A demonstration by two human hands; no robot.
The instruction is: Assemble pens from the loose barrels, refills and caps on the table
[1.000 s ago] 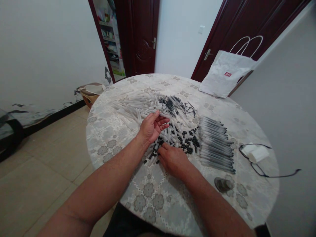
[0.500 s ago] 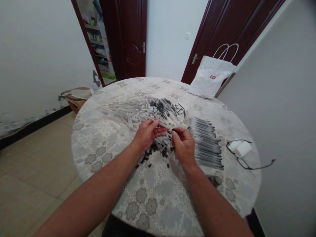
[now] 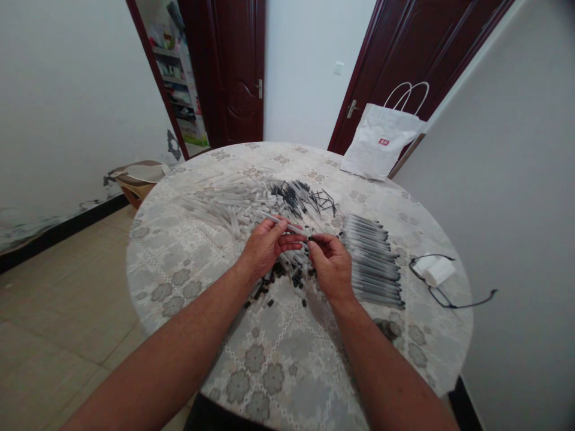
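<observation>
My left hand (image 3: 265, 242) is closed on a clear pen barrel (image 3: 291, 227), its thumb on top and the barrel slanting down to the right. At the barrel's right end, my right hand (image 3: 331, 260) pinches a small black pen part (image 3: 311, 238), mostly covered by the fingertips; it looks in contact with the barrel. Beneath the hands is a heap of clear and black pen pieces (image 3: 291, 263). Behind them lie loose clear barrels (image 3: 224, 200) and a pile of thin black refills (image 3: 291, 196). To the right, assembled-looking pens (image 3: 375, 260) lie side by side in a row.
Eyeglasses (image 3: 442, 299) and a white roll (image 3: 438, 270) lie at the right of the round table (image 3: 251, 383). A small dark cylindrical object (image 3: 390, 328) sits near my right forearm. A white paper bag (image 3: 380, 140) stands at the back right edge.
The black part in my right hand has come against the barrel's end, and the right fingers have closed in slightly. My left hand keeps its hold; the whole view has shifted a little.
</observation>
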